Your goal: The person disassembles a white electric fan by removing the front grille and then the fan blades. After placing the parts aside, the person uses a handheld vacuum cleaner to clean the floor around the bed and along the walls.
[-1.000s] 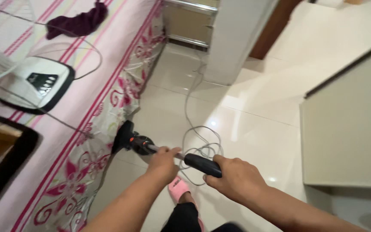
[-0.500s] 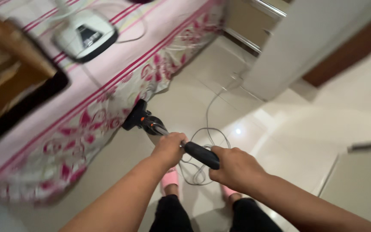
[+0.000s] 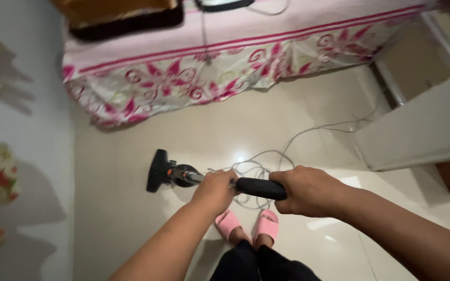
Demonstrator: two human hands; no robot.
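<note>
Head view: both hands, left hand [image 3: 215, 190] and right hand [image 3: 308, 190], stay clenched on the black stick vacuum cleaner [image 3: 260, 188]; its floor nozzle [image 3: 158, 170] has left the pink floral bedspread [image 3: 225, 73], now farther off.

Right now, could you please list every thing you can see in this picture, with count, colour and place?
vacuum cleaner: one, black with a metal tube, on the floor, held by both hands
cable: one, grey, looped on the floor behind the vacuum cleaner
bed cover: one, pink with a red flower pattern, hanging along the top
floor: one, glossy cream tiles
slippers: two, pink, on the feet at bottom centre
left hand: one, gripping the metal tube
right hand: one, gripping the black handle
</note>
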